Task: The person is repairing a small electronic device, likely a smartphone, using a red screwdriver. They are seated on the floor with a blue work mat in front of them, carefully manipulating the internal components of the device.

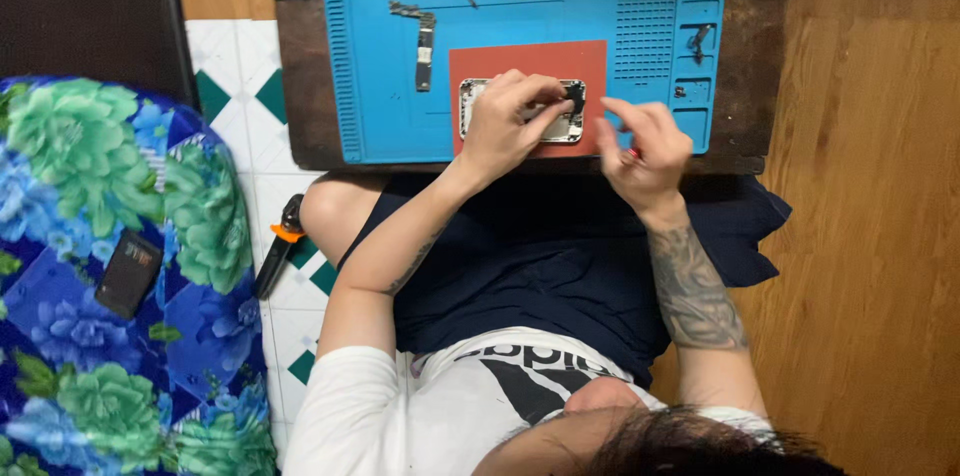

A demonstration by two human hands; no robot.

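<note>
An opened phone housing (470, 101) lies on a red pad (585, 61) at the near edge of a blue repair mat (380, 106). My left hand (510, 121) rests on the housing, fingers curled over its top and pressing on a dark part at its right end. My right hand (645, 141) hovers just right of the housing with thumb and fingers pinched together. A speck of red shows under that palm; I cannot tell what it is. Much of the housing is hidden under my left hand.
A long circuit board (425, 41), small brackets and screws lie on the mat's far part and right-hand trays. The mat sits on a dark low table (300, 86). A black and orange tool (280, 246) lies on the tiled floor. A dark flat rectangle (128, 273) rests on flowered fabric.
</note>
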